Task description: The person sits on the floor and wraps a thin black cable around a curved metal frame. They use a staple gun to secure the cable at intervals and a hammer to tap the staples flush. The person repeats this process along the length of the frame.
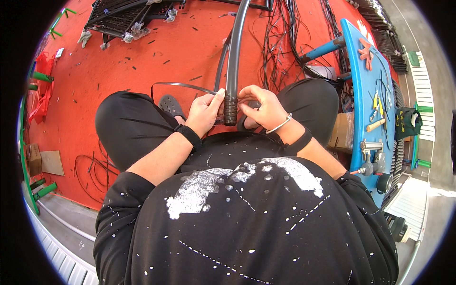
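Observation:
Between my knees a black metal tube points toward me, its near end wound with several turns of dark flat strip. My left hand pinches at the left side of the wound part, thumb up against the tube. A loose length of black strip loops out from there over my left knee. At the right side of the wrapping, my right hand is curled with thumb and forefinger near each other; whether the fingertips hold the strip is hidden.
On my right stands a blue table with pliers, a wooden-handled tool, an orange glove and an air tool. Black strips lie tangled on the red floor. Black metal frames lie ahead on the left.

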`<state>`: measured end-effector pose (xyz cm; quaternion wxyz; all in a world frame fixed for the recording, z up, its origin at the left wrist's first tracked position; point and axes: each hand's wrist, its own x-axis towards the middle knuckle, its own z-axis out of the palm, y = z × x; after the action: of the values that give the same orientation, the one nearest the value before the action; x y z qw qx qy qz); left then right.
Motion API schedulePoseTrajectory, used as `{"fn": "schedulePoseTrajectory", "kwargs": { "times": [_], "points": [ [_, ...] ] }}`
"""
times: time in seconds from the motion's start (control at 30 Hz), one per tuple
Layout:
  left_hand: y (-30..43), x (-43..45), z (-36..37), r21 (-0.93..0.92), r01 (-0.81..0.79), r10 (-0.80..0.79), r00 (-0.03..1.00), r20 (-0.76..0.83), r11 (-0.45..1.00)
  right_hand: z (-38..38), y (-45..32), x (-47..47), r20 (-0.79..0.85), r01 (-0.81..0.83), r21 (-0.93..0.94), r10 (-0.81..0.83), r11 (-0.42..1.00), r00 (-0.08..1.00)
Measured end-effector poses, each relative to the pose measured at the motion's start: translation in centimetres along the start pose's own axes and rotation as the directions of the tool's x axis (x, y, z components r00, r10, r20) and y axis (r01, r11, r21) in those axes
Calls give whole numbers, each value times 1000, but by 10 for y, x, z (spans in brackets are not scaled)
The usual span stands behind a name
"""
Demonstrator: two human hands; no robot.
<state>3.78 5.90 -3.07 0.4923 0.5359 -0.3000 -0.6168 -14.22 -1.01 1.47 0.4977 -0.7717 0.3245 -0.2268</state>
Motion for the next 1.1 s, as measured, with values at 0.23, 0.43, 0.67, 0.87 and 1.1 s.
{"fn": "schedulePoseTrajectory", "kwargs": {
  "times": [0.23,0.43,0.67,0.87,1.1],
  "points": [
    [0,1,0,9,-2,2,1000,15,1000,0,4,3,25,54,-309,-49,950,998],
    [-2,5,-2,-66,36,-30,996,88,997,2,2,5,-109,-16,-279,-15,960,994],
    [-9,8,-8,-79,19,-11,995,103,997,2,-25,-8,-84,82,-230,-103,970,991],
    [-10,7,-3,-30,29,-27,997,74,999,6,-36,-10,-43,170,-548,-230,819,972],
    [-6,4,-3,-44,5,-1,997,80,999,10,-37,-9,1,123,-599,-153,791,988]
  ]
}}
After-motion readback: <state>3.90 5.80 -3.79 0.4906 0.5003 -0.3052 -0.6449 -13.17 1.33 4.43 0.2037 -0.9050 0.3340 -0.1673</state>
